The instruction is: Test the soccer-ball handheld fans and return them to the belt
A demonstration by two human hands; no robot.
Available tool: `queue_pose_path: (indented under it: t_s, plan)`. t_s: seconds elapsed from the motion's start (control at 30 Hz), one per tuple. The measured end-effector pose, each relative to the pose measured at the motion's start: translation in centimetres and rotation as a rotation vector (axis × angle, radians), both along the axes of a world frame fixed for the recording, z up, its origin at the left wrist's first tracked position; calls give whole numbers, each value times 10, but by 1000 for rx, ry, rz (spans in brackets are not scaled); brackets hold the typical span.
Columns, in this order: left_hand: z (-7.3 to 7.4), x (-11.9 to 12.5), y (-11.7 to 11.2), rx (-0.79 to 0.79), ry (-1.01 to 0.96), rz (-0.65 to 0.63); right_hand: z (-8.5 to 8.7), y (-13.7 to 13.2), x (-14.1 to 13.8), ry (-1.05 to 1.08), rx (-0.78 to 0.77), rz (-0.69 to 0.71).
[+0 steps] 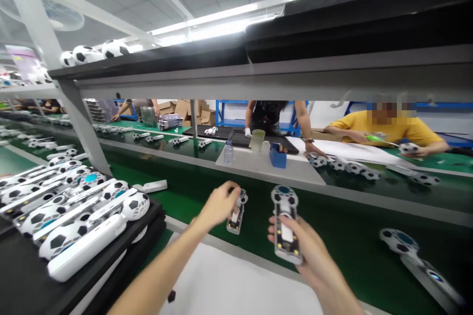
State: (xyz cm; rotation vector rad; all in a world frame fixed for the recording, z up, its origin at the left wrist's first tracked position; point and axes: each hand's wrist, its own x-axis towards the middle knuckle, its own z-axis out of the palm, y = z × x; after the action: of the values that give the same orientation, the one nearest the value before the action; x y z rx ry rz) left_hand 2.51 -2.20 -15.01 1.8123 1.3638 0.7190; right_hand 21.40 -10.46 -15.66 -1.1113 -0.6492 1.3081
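My left hand [220, 204] reaches out over the green conveyor belt [343, 236], fingers closed round the top of a small football-patterned handheld unit [236, 216] with its open back showing. A little to the right, my right hand [303, 248] grips a second unit [285, 221] by its handle. That one points away from me, round head at the far end, and its open handle shows a white part inside.
A black tray [33, 275] at left carries several finished football-headed units [92, 236]. Another unit [417, 261] lies on the belt at right. Across the line stand a bottle [228, 152], a cup [257, 140] and a blue tape dispenser [278, 155]; other people work there. A shelf [281, 74] hangs overhead.
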Motion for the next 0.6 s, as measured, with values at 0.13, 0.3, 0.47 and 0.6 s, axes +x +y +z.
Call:
queue_pose_path:
  t_s: [0.13, 0.3, 0.47, 0.6]
  plan:
    - [1, -28, 86, 5, 362, 211, 21, -6, 40, 154, -15, -91]
    - [-13, -88, 117, -12, 683, 352, 36, -23, 73, 361, -127, -133]
    - [-28, -141, 117, -49, 792, 406, 34, -35, 101, 272, -2, -225]
    - [-33, -142, 129, 51, 727, 316, 30, -43, 112, 179, 42, -239]
